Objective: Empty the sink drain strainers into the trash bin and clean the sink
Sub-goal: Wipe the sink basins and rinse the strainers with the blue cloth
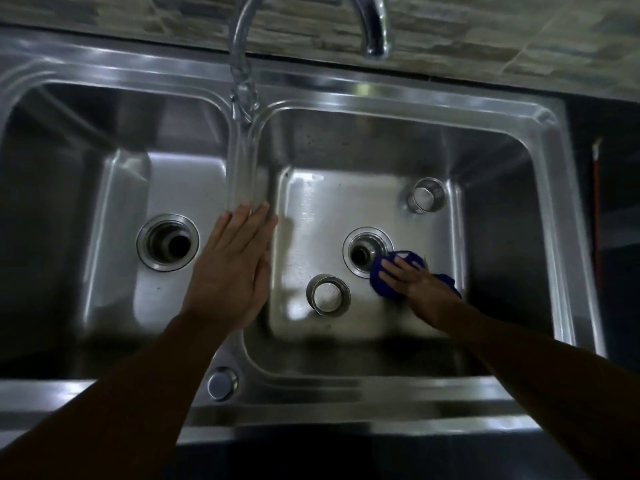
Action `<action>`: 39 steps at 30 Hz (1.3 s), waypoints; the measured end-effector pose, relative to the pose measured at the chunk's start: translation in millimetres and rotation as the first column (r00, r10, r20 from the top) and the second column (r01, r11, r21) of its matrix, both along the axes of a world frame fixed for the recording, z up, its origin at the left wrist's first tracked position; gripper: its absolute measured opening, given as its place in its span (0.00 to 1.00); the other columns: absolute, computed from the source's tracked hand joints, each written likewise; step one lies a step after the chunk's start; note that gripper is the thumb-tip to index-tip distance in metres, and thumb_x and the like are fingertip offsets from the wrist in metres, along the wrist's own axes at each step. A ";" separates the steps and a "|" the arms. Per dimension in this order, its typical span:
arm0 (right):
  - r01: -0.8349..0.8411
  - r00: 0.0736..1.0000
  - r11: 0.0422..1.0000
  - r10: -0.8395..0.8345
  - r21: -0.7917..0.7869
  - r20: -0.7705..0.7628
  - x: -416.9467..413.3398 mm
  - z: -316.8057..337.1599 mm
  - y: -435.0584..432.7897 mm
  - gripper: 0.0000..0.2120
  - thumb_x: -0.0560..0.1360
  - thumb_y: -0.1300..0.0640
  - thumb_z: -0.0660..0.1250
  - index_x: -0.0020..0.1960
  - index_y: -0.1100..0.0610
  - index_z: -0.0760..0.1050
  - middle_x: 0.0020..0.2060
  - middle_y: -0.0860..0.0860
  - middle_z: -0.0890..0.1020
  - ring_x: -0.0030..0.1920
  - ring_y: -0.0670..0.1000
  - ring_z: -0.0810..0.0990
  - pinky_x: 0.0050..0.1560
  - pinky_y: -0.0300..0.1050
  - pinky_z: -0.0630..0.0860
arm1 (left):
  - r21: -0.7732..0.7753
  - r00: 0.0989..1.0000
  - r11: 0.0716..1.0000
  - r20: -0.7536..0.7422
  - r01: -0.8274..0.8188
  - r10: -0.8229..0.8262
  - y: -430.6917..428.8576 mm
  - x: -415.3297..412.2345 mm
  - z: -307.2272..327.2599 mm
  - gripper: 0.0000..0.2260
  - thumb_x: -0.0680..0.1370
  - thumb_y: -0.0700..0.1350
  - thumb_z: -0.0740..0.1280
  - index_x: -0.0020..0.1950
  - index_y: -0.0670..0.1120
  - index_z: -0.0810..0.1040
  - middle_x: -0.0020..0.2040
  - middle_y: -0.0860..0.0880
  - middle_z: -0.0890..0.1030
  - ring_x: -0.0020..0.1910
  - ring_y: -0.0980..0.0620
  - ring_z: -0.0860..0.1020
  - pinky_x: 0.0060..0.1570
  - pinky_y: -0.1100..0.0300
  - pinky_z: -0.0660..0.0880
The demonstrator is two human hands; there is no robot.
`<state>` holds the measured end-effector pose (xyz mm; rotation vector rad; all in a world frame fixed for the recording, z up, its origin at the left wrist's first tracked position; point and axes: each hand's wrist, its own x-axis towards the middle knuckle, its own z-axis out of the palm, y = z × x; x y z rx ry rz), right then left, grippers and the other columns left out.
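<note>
Right hand (408, 277) flat on crumpled blue cloth (410, 258) beside round steel drain (363, 249); left hand (228, 268) flat, straight-fingered, on stainless sink divider (232, 353).

Most of the blue cloth (410, 257) sits under my right hand (408, 277), and it hides part of the drain (356, 237) next to that hand. The faucet (377, 29) arch beyond my left hand (228, 268) is cropped up top.
</note>
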<state>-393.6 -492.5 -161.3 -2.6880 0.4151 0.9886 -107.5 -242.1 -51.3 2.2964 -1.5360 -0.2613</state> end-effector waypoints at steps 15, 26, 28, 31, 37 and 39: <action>0.215 0.954 0.968 -0.236 0.131 0.184 92.6 -6.8 3.1 0.37 0.77 0.64 0.62 0.82 0.53 0.53 0.82 0.50 0.49 0.82 0.54 0.46 0.80 0.59 0.49 | 0.004 0.999 1.000 0.035 0.002 -0.002 -0.1 -1.3 0.2 0.22 0.81 0.43 0.57 0.75 0.39 0.69 0.77 0.41 0.68 0.79 0.40 0.62 0.79 0.41 0.56; -0.087 0.994 0.988 0.078 0.127 0.076 39.2 -4.8 27.5 0.37 0.80 0.62 0.64 0.82 0.50 0.48 0.82 0.48 0.45 0.82 0.51 0.42 0.79 0.48 0.40 | 0.386 0.951 0.914 0.215 0.124 -0.220 -22.7 -52.3 -3.9 0.35 0.79 0.67 0.49 0.74 0.43 0.67 0.73 0.39 0.71 0.69 0.38 0.72 0.67 0.43 0.69; -0.054 0.995 0.982 0.038 0.180 0.093 28.0 -4.2 26.0 0.37 0.80 0.62 0.64 0.82 0.49 0.50 0.82 0.47 0.47 0.82 0.50 0.42 0.80 0.47 0.41 | 0.507 0.966 0.847 0.097 0.158 -0.238 -33.8 -81.7 -20.7 0.40 0.75 0.71 0.54 0.78 0.45 0.59 0.76 0.43 0.66 0.68 0.41 0.73 0.64 0.45 0.69; 0.067 0.974 0.952 -0.127 0.300 0.188 8.3 -6.7 27.0 0.35 0.79 0.63 0.66 0.80 0.49 0.57 0.81 0.46 0.52 0.82 0.49 0.46 0.78 0.42 0.39 | 0.627 0.987 0.768 -0.012 0.133 -0.161 -49.3 -107.2 -50.1 0.48 0.72 0.66 0.69 0.81 0.48 0.47 0.81 0.43 0.54 0.74 0.40 0.65 0.67 0.44 0.67; 0.164 0.936 0.885 -0.279 0.436 0.214 2.3 -11.6 22.1 0.36 0.74 0.67 0.71 0.78 0.52 0.64 0.80 0.47 0.57 0.81 0.52 0.52 0.80 0.52 0.44 | 0.674 0.987 0.734 0.051 0.080 -0.155 -62.5 -109.5 -84.0 0.44 0.70 0.59 0.74 0.78 0.48 0.56 0.73 0.43 0.67 0.67 0.41 0.70 0.62 0.46 0.69; 0.170 0.937 0.862 -0.291 0.478 0.192 4.5 -10.6 18.1 0.36 0.72 0.69 0.73 0.77 0.53 0.65 0.80 0.48 0.58 0.81 0.53 0.53 0.81 0.54 0.48 | 0.648 0.985 0.754 0.036 0.107 -0.171 -64.2 -106.6 -83.5 0.37 0.69 0.60 0.73 0.73 0.47 0.64 0.68 0.45 0.72 0.64 0.43 0.73 0.62 0.47 0.68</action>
